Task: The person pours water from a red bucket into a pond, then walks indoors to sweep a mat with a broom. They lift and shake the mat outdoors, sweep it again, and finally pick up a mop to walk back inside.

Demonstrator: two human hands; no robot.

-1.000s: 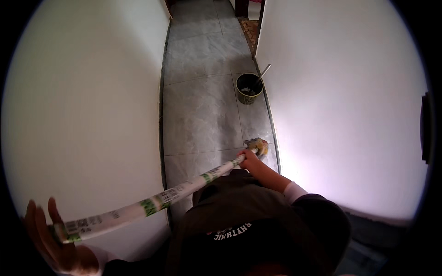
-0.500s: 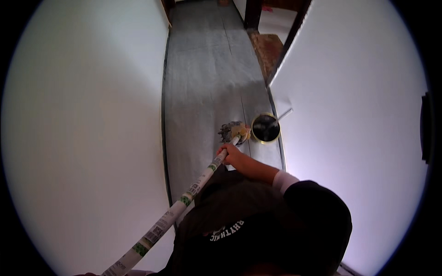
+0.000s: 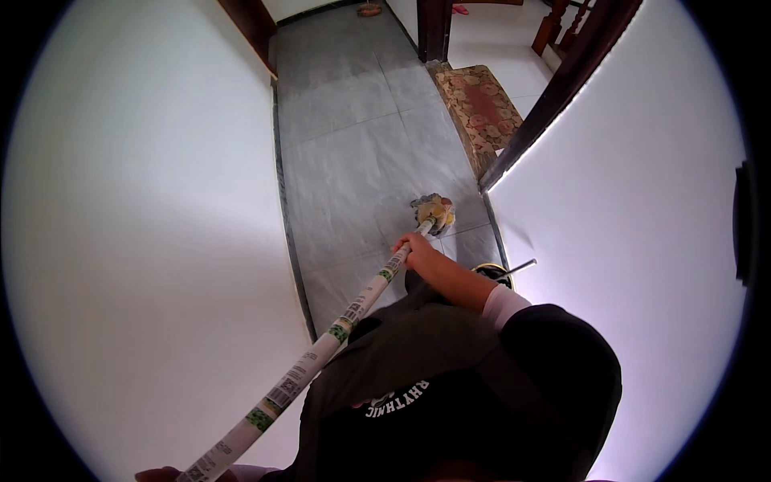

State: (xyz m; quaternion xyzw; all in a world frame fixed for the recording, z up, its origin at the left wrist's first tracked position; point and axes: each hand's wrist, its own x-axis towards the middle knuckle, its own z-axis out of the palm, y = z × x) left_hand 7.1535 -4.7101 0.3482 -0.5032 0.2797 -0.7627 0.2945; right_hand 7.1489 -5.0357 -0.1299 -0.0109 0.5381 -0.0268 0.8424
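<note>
My right hand [image 3: 413,248] is wrapped round the lower part of a mop handle [image 3: 350,316], a long white pole with green patches and printing. The mop head [image 3: 434,214], a bundle of grey strands with a yellowish top, lies on the grey tiled floor [image 3: 345,185]. At the lower left edge my left hand [image 3: 161,474] grips the upper end of the handle; most of it is cut off. Beside my right forearm stands a dark-filled bucket [image 3: 493,274] with a yellow rim, partly hidden by my arm, and a grey stick [image 3: 520,267] pokes out of it.
White walls [image 3: 161,225] close in the corridor on both sides. Ahead on the right, a doorway with a dark wooden frame [image 3: 562,88] opens beside a flowered mat [image 3: 486,112]. A small reddish-brown object [image 3: 369,10] lies at the far end.
The view has tilted up, showing more of the far floor and the mat. The mop head has moved away from the bucket, forward along the floor. The bucket now sits lower in view.
</note>
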